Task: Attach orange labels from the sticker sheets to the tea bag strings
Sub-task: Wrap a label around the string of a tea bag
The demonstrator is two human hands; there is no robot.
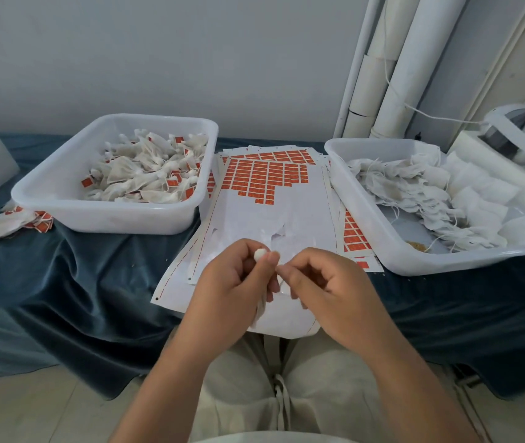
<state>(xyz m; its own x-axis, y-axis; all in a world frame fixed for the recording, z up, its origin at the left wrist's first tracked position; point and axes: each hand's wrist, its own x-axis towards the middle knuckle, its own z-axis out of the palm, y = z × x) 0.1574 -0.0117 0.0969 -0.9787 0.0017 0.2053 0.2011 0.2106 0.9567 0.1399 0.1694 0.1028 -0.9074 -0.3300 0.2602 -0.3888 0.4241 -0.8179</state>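
My left hand [232, 282] grips a tea bag [259, 254] just near of the sticker sheet [254, 219]. My right hand [325, 282] pinches what seems its string [281, 282] — string being freed, I judge — next, peel an orange label [264, 177].

Dark teal cloth [79, 282] over desk: velvety nap, soft sheen, creased. Left white rectangular plastic tub [31, 199] and right tub [446, 266]: smooth, semi-gloss, slightly translucent. White paper sticker sheets [286, 215] between them: slick backing, orange labels [261, 177] look matt. White tea bags [139, 174]: thin fibrous mesh, crumpled. Far-right white round pipes [411, 68]: smooth matt plastic.
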